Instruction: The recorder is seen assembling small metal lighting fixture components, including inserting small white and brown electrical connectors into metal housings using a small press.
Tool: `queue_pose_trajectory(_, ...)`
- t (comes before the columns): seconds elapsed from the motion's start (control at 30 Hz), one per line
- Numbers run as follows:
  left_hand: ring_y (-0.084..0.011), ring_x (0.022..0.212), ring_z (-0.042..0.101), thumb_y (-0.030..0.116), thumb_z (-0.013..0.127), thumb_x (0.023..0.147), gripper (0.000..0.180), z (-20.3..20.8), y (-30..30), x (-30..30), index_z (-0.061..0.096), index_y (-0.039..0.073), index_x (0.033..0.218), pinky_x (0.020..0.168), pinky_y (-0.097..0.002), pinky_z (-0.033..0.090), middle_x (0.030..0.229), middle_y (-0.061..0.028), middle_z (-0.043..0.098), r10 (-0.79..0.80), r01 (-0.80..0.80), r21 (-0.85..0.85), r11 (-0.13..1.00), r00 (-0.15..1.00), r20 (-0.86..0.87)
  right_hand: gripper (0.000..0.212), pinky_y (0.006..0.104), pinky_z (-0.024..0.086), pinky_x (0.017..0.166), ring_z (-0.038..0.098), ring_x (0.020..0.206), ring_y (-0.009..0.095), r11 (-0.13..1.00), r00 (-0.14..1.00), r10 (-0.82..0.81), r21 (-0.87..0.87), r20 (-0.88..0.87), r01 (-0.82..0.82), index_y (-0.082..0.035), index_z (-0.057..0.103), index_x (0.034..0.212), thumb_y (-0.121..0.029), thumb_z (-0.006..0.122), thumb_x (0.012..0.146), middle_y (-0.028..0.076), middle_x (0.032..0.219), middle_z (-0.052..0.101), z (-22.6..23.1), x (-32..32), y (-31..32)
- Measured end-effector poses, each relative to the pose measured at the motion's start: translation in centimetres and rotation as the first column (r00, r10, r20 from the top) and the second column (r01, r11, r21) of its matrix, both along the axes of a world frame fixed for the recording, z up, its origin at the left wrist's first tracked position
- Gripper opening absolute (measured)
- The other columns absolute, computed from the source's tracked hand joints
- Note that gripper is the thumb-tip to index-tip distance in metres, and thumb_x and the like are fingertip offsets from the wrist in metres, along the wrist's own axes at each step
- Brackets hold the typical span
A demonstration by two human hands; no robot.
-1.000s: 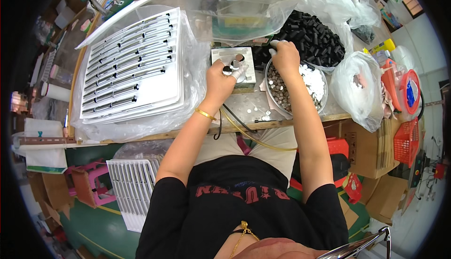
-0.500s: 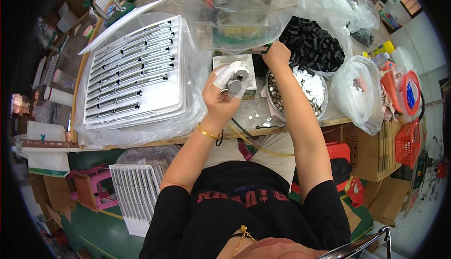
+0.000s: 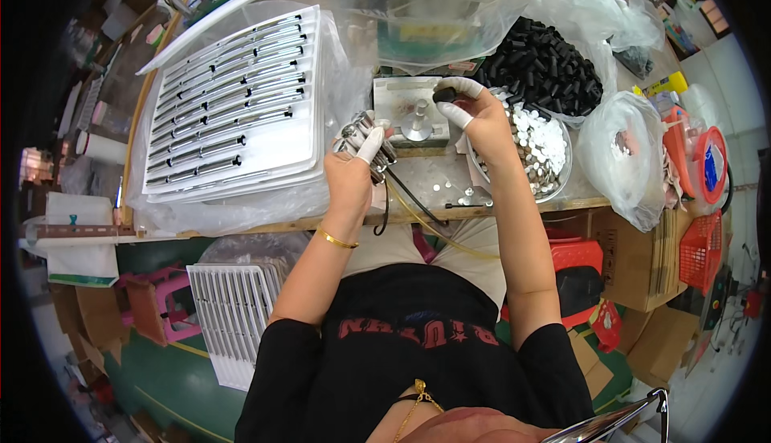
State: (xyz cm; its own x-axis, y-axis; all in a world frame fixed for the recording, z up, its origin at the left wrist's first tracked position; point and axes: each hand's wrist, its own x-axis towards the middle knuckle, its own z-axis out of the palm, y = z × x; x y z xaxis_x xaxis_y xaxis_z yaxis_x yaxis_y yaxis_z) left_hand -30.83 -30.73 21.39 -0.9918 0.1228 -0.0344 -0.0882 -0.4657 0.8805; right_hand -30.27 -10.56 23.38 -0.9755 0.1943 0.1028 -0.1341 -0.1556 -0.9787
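Note:
My left hand (image 3: pixel 353 162) is closed around a bunch of short shiny metal cylinders (image 3: pixel 359 131), just left of a metal press block. White finger covers sit on fingers of both hands. A round metal base with an upright post (image 3: pixel 417 123) stands on the block (image 3: pixel 393 96). My right hand (image 3: pixel 486 122) pinches a short black cylindrical sleeve (image 3: pixel 446 95) beside the block's right side. Behind it lies a heap of similar black sleeves (image 3: pixel 546 65). Below that, a clear bowl (image 3: pixel 562 186) holds white discs (image 3: pixel 538 136) and small metal pieces.
At the left, stacked white trays (image 3: pixel 265 154) carry rows of chrome tubes. Clear plastic (image 3: pixel 458 9) hangs over the back of the block. A plastic bag (image 3: pixel 622 162) and a red round container (image 3: pixel 711 166) stand at the right. A hose (image 3: pixel 414 210) crosses the front edge.
My left hand has moved left off the block with the metal cylinders. My right hand has come back from the far side, and a black sleeve now shows in it.

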Motion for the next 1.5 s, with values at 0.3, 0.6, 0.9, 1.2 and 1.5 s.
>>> queue_pose_trajectory(0.3, -0.0195, 0.084, 0.066, 0.008, 0.069, 0.081, 0.026, 1.2, -2.6, 0.8, 0.060, -0.003, 0.103, 0.074, -0.0319, 0.054, 0.093, -0.0120, 0.066, -0.058, 0.068, -0.053, 0.996, 0.984, 0.171, 0.039, 0.0302, 0.048, 0.073, 0.062, 0.082, 0.015, 0.630, 0.994, -0.073, 0.776, 0.076, -0.013, 0.000, 0.064, 0.109, -0.020, 0.071, 0.076, 0.011, 0.092, 0.068, 3.2, -1.2, -3.4)
queue_pose_trajectory(0.6, -0.0110, 0.084, 0.062, 0.008, 0.074, 0.077, 0.034, 0.7, -11.1, 7.0, 0.060, -0.002, 0.106, 0.072, -0.0246, 0.049, 0.092, -0.0052, 0.066, -0.103, 0.115, -0.075, 0.991, 0.984, 0.142, 0.048, 0.0243, 0.044, 0.071, 0.049, 0.073, 0.009, 0.646, 0.985, 0.120, 0.744, 0.125, -0.173, -0.005, 0.053, 0.128, -0.008, 0.067, 0.082, 0.002, 0.085, 0.058, 0.4, -1.1, -0.1)
queue_pose_trajectory(0.9, -0.0364, 0.073, 0.062, 0.007, 0.061, 0.072, 0.031, -9.4, -43.5, 25.0, 0.065, 0.007, 0.102, 0.068, -0.0409, 0.052, 0.076, -0.0168, 0.065, 0.673, 0.007, -0.992, -0.123, 0.735, -0.078, 0.035, 0.0263, 0.043, 0.090, 0.056, 0.101, 0.014, 0.774, 0.978, -0.045, 0.626, 0.202, -0.094, -0.002, 0.057, 0.124, -0.017, 0.058, 0.092, 0.007, 0.119, 0.060, 0.7, 5.6, 4.2)
queue_pose_trajectory(1.2, -0.0343, 0.090, 0.060, 0.004, 0.057, 0.073, 0.024, -14.2, -51.5, 37.8, 0.063, 0.004, 0.096, 0.079, -0.0425, 0.048, 0.093, -0.0182, 0.062, 0.711, 0.287, -0.888, -0.359, 0.701, -0.060, 0.035, 0.0252, 0.043, 0.087, 0.057, 0.093, 0.013, 0.798, 0.976, -0.047, 0.596, 0.212, -0.090, -0.005, 0.056, 0.126, -0.016, 0.057, 0.093, 0.005, 0.116, 0.061, 0.4, 6.4, 2.3)
queue_pose_trajectory(1.5, -0.0325, 0.109, 0.052, 0.006, 0.058, 0.076, 0.041, -15.3, -52.4, 38.8, 0.060, 0.007, 0.116, 0.095, -0.0395, 0.042, 0.112, -0.0186, 0.057, 0.675, 0.286, -0.929, -0.233, 0.736, 0.057, 0.034, 0.0258, 0.045, 0.092, 0.055, 0.108, 0.015, 0.774, 0.976, 0.091, 0.603, 0.196, -0.193, 0.003, 0.053, 0.125, -0.006, 0.055, 0.092, 0.010, 0.124, 0.057, -0.7, 5.9, 0.4)
